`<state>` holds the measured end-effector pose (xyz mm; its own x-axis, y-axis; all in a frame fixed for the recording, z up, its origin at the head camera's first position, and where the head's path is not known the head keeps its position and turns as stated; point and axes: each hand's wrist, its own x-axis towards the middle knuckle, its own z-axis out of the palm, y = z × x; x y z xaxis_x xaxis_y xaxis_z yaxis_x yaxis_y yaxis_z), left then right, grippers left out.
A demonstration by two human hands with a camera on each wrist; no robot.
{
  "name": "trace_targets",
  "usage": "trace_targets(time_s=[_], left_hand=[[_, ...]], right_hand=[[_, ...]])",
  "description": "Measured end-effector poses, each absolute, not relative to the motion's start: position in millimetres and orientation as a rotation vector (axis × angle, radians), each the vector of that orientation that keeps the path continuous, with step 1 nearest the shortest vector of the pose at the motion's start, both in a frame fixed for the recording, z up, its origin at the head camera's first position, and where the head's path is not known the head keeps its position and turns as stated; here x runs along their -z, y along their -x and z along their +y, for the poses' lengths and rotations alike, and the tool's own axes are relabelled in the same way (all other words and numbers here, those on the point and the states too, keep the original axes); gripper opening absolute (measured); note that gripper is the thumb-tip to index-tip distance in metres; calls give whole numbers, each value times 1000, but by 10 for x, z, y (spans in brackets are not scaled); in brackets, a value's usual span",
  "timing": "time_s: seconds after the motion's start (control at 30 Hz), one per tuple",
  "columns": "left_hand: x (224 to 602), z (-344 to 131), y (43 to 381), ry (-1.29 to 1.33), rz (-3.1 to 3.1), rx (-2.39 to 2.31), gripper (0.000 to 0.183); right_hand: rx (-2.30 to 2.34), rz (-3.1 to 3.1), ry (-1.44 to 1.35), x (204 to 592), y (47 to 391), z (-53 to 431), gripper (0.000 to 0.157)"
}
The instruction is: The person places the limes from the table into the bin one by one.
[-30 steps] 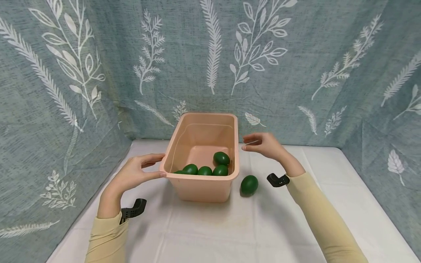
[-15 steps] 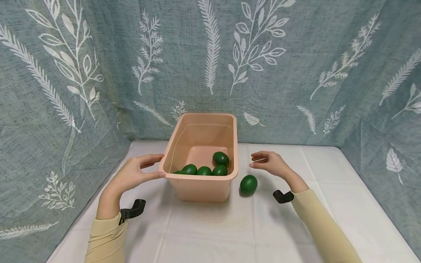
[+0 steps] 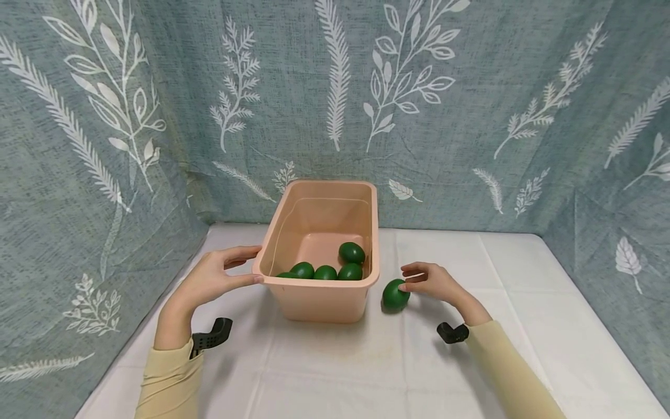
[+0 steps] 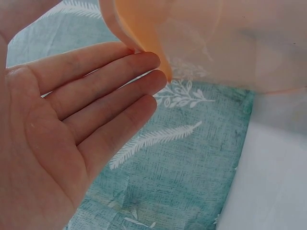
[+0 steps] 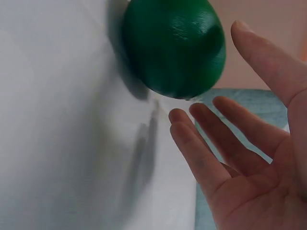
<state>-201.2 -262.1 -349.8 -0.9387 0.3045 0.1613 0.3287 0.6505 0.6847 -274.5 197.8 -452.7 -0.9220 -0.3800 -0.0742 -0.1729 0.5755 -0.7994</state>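
Observation:
A peach-coloured plastic bin [image 3: 320, 302] stands mid-table with several dark green, egg-shaped fruits [image 3: 350, 272] like avocados inside, mostly toward its near end. My left hand [image 3: 209, 274] rests its fingertips and thumb at the bin's left rim, near the front corner. Its fingers lie straight against the rim [image 4: 125, 28] in the left wrist view. One more glossy green avocado-like fruit [image 3: 394, 298] lies on the table right of the bin. My right hand [image 3: 433, 283] hovers beside it, thumb overlapping it in the head view. The right wrist view has the fingers spread, apart from the fruit [image 5: 175, 48].
A white cloth [image 3: 335, 372] covers the table. Blue-green curtains [image 3: 293, 87] with white leaf prints enclose the back and both sides. A black wrist camera [image 3: 211, 334] sits on the left forearm, and another wrist camera [image 3: 453, 333] on the right.
My right hand has come down and toward me from beside the bin's right rim to the loose green fruit. The left hand and bin have stayed in place.

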Motion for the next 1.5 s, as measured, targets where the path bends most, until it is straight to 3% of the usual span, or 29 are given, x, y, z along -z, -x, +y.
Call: trace_targets(time_s=[0.67, 1.07, 1.5], left_hand=[[3491, -2623, 2005, 539, -2822, 1185, 64], [3506, -2627, 2016, 545, -2819, 1194, 66], [3500, -2618, 2020, 548, -2825, 1191, 66]], right_hand=[[1234, 2528, 544, 4653, 2667, 1878, 68], [1319, 2518, 476, 4678, 2672, 1849, 56], [1289, 2507, 471, 4667, 2718, 1741, 55]])
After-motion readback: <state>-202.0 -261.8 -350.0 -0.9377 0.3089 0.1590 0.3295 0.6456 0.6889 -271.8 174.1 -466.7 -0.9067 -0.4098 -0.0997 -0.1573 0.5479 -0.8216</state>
